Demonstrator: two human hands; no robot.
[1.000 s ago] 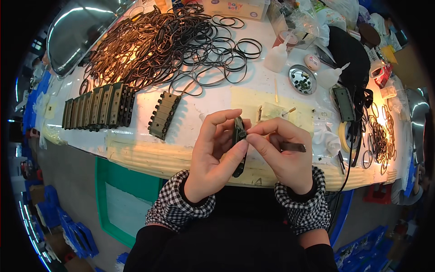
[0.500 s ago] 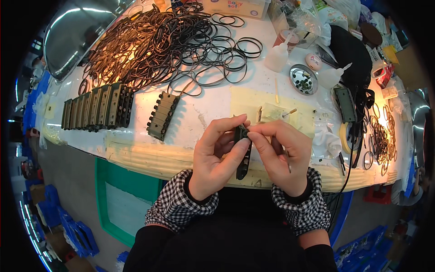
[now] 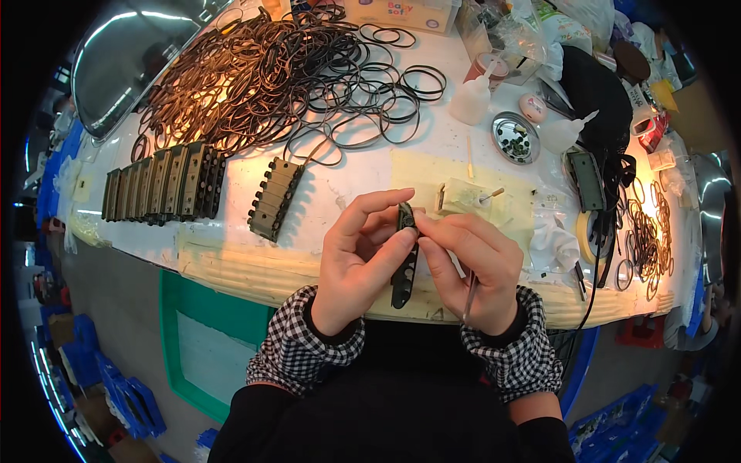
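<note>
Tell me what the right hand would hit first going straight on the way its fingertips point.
The right hand would most likely meet the dark strip held in the left hand; whether they already touch is hard to tell.

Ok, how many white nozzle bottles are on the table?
2: one bottle up and left of the dish, another bottle right of it. The clutter may hide more.

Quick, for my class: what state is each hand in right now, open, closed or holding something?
Left hand: closed, holding a narrow dark piece.
Right hand: closed, holding a slim metal tool.
</note>
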